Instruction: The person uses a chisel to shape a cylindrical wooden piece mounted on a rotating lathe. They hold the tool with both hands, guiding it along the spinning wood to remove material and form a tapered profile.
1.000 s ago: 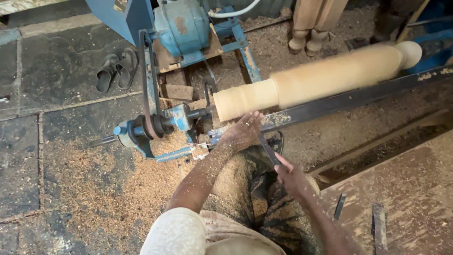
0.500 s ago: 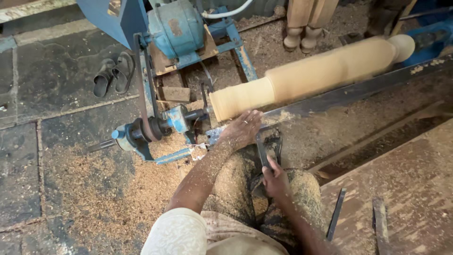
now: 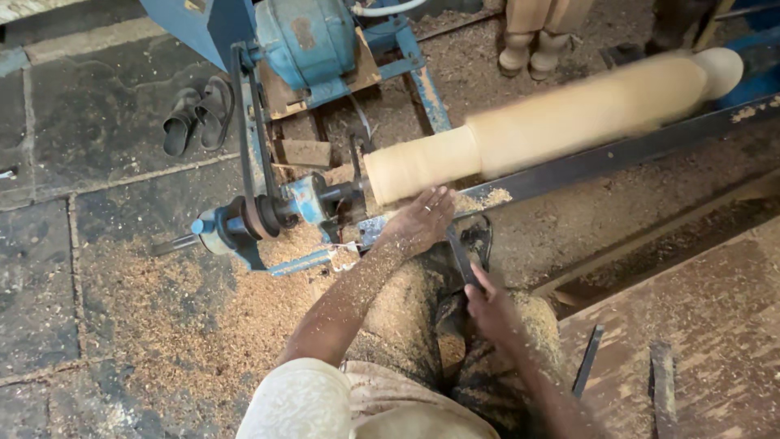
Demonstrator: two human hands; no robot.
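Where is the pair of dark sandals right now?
In the head view, the pair of dark sandals lies upper left on the grey stone floor, just left of the blue lathe motor housing and its belt.

Left hand (image 3: 420, 219): reached forward, palm down, fingers spread slightly and laid flat.
Left forearm: stretched out, dusted with pale specks.
Right hand (image 3: 487, 305): drawn closer to the body, fingers curled in a grip.
Right forearm: bent, angled inward.
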